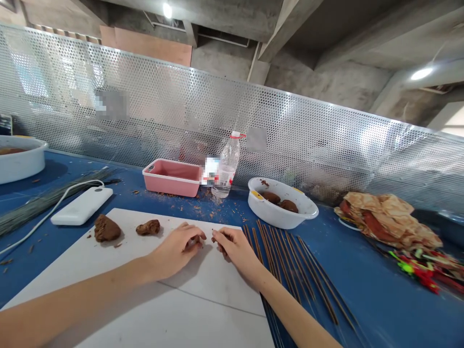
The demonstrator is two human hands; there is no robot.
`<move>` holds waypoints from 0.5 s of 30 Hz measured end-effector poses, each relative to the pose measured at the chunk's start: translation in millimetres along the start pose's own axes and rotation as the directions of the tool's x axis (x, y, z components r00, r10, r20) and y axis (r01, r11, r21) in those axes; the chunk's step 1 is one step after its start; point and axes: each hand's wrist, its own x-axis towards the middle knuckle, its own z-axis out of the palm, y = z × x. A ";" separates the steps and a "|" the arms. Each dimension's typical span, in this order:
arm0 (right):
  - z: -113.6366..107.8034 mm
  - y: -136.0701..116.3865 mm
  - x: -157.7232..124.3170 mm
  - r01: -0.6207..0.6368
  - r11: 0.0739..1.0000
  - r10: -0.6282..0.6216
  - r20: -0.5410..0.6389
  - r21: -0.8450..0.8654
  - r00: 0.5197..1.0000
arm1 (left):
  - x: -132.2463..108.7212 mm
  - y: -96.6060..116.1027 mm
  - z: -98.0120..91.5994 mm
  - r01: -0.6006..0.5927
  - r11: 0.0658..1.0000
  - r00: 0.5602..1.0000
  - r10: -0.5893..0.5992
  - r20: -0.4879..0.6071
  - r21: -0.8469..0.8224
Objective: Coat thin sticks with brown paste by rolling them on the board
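Note:
My left hand (pixel 181 249) rests on the white board (pixel 145 309), its fingers curled inward; whether anything is inside them is hidden. Just to its right, my right hand (pixel 234 249) pinches a small brown bit of clay (pixel 213 238) between thumb and fingertips. The two hands are close but apart. Left of them on the board lie a large brown clay lump (pixel 107 228) and a smaller, longer clay piece (pixel 148 227). A thin dark line (pixel 213 302), perhaps a wire, crosses the board below my hands.
Several thin brown sticks (pixel 290 261) lie right of the board. Behind stand a pink bin (pixel 172 186), a water bottle (pixel 228 169) and a white basin (pixel 270 215) with clay. A white power bank (pixel 83 207) and thin wires (pixel 32 203) are left; crumpled brown paper (pixel 391 217) is right.

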 end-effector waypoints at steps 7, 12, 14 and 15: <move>-2.4 7.3 12.8 -0.064 0.997 0.061 0.060 0.034 0.996 | 3.0 1.8 -2.8 0.007 0.997 0.999 -0.004 0.037 -0.079; -4.2 9.1 14.5 -0.106 0.993 0.102 0.084 0.053 0.991 | 2.4 0.5 -2.0 0.016 0.993 0.998 -0.010 0.057 -0.115; -3.1 8.4 14.1 -0.115 0.992 0.110 0.084 0.052 0.990 | 0.9 -1.6 -0.9 -0.021 0.995 0.998 0.027 0.060 -0.096; -2.6 8.1 14.0 -0.117 0.992 0.113 0.082 0.052 0.990 | 0.1 -2.5 -0.4 -0.054 0.995 0.996 0.059 0.063 -0.087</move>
